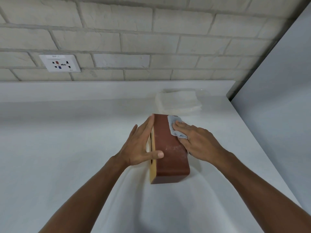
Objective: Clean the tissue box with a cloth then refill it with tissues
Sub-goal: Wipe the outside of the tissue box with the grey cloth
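- I see the tissue box (168,148) lying on its side on the white counter (67,140). Its long axis runs away from me, and the far end leans a little to the left.
- The brown side of the box faces up. The pale yellow face with the slot (151,138) points to the left.
- The left hand (139,145) lies flat against this yellow face and covers most of the slot. Its fingers are straight and point to the far end of the box.
- The left thumb (156,155) is stretched across the brown upper side, near the end of the box closest to me. This hand steadies the box and does not wrap around it.
- The right hand (198,140) is on the right upper edge of the box, toward the far end. Its fingers are nearly straight and press a small grey-blue cloth (173,125) onto the box.
- The cloth is folded over that edge. One part shows in front of the fingertips and another part between the fingers.
- Just behind the box there is a flat stack of white tissues (178,102) in clear wrapping, not touching the box.
- Behind the box, a pale brick wall (151,39) stands, with a white socket (60,63) far to the left.
- To the right of the box, a plain grey panel (277,98) rises beside the counter.
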### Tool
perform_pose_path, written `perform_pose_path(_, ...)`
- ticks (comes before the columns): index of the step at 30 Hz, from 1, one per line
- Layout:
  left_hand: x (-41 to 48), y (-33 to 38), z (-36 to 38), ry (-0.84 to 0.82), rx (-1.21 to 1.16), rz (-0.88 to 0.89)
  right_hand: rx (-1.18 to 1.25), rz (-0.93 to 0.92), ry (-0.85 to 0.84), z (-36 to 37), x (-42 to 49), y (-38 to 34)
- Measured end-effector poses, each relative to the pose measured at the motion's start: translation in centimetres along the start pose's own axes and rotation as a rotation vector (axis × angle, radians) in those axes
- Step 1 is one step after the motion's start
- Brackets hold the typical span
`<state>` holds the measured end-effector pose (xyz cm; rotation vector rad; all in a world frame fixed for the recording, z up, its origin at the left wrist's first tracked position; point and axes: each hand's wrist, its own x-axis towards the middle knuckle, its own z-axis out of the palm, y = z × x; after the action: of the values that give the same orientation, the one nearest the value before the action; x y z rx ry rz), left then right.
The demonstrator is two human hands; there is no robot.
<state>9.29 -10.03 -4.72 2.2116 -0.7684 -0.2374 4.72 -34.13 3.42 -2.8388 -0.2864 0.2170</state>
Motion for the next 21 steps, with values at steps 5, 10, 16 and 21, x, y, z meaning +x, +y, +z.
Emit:
perform_pose_path(5, 1.6, 0.7, -1.2, 0.151, -0.110, -0.150, 0.018, -0.007, 0.019, 0.5, -0.2, 0.6)
perform_pose_path(10, 2.5, 1.5, -2.1, 0.081, 0.349, -0.011, -0.032, 0.000, 0.007, 0.2, -0.3, 0.4)
perform_pose_path(16, 1.5, -0.5, -3.8, -0.074, 0.534, 0.139, -0.034, -0.006, 0.019, 0.4, -0.4, 0.4)
perform_pose_path(21, 1.6, -0.7, -3.9, -0.146, 0.534, 0.134, -0.070, -0.129, 0.005, 0.9, -0.7, -1.8)
